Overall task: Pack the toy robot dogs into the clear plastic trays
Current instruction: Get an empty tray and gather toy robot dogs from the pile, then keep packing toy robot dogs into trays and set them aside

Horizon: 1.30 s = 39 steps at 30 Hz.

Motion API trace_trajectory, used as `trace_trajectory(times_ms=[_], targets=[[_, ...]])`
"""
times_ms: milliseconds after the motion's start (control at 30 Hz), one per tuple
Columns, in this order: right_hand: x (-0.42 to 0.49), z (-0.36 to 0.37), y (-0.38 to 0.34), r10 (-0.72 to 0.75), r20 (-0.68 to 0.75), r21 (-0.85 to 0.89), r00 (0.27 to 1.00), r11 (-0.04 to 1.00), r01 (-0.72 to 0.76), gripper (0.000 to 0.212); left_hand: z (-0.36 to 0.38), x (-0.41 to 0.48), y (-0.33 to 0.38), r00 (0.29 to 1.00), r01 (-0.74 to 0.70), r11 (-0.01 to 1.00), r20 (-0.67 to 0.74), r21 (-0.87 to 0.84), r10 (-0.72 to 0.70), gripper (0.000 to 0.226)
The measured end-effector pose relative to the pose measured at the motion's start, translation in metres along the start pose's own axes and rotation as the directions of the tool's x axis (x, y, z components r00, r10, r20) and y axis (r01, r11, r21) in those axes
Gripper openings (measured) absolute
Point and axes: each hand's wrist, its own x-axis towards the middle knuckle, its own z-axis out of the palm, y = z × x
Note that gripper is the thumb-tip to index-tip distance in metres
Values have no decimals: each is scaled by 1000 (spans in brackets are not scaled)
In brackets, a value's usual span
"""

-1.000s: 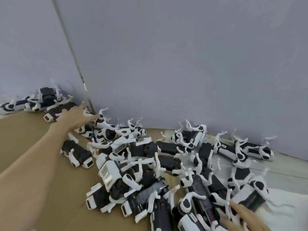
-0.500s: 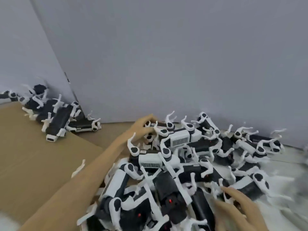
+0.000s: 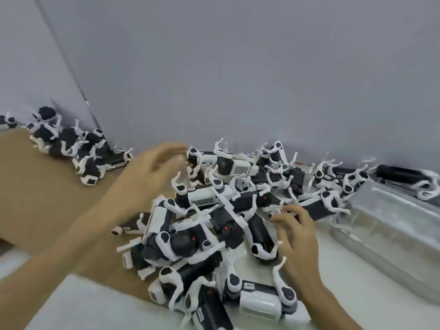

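A big heap of black-and-white toy robot dogs (image 3: 214, 215) lies tangled in the middle of the table, legs sticking up. My left hand (image 3: 145, 175) hovers over the heap's far left side with fingers spread and holds nothing. My right hand (image 3: 295, 236) is on the heap's right side, fingers bent loosely over the dogs; I see no dog held in it. A clear plastic tray (image 3: 390, 232) stands at the right, beside the heap.
A second, smaller group of toy dogs (image 3: 76, 148) sits at the back left on a brown cardboard sheet (image 3: 35, 186). A grey wall (image 3: 238, 67) closes off the back. White table surface (image 3: 357, 294) shows at the front right.
My left hand has lifted off the far dogs and spread open. My right hand has moved up and left over the heap. The view shifted right, bringing the clear tray into sight.
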Motion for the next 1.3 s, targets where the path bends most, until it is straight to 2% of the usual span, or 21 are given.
trace_trajectory(times_ms=[33,100,200,233,300,367,400,433,500,533,667,733,800,867,933,967,1033,1133,1200,1300], targets=[[2,-4,-2,-8,33,8,999,1000,8,28,5,-33,17,995,-91,995,-35,48,92,40],[7,-19,-8,12,92,49,996,999,-16,27,26,-93,41,963,-252,935,-34,250,268,45],[1,-55,-24,-24,74,108,997,994,16,20,71,-159,52,883,-449,710,148,543,445,40],[-9,-68,-29,-95,106,108,990,991,83,31,84,-173,49,868,-473,665,177,578,464,36],[-41,-84,-33,-263,274,75,925,965,252,57,102,-187,37,862,-463,656,129,595,491,31],[-72,-84,-27,-422,430,-82,798,862,500,75,115,-182,16,858,-456,615,132,643,497,30],[-82,-78,-22,-474,475,-153,742,786,600,75,119,-174,6,853,-467,583,165,664,495,32],[-84,-72,-17,-477,505,-206,719,743,637,69,122,-162,-1,867,-470,584,221,662,447,44],[-69,-58,-12,-420,486,-292,767,749,595,59,130,-136,-9,894,-448,599,332,663,301,77],[-54,-51,-10,-397,471,-342,788,741,578,56,134,-121,-11,904,-423,600,356,679,235,84],[10,-22,-7,-321,482,-566,815,595,570,50,143,-59,-24,932,-317,612,357,724,61,84],[32,-5,-8,-218,541,-603,813,574,555,61,142,-33,-35,945,-228,639,324,734,-35,84],[51,11,-8,-103,585,-582,805,638,504,67,140,-18,-39,950,-169,677,301,717,-82,82],[65,20,-16,-14,601,-558,799,708,432,65,133,-12,-35,936,-122,767,330,630,-121,78],[68,12,-28,-15,645,-485,764,764,425,51,118,-15,-24,920,-34,891,362,454,-149,63],[66,3,-33,-63,644,-430,762,794,429,43,109,-20,-20,928,22,944,344,329,-141,49],[53,-26,-37,-202,532,-359,823,826,434,31,94,-33,-12,960,76,987,256,141,-110,24],[31,-87,-37,-247,220,-369,944,874,315,25,90,-60,-5,984,100,993,139,56,-107,27],[24,-129,-24,-133,94,-447,987,880,161,25,101,-76,4,989,130,991,62,23,-131,23],[16,-182,6,161,-24,-646,987,751,-138,38,125,-96,20,991,130,992,-43,-2,-130,23]])
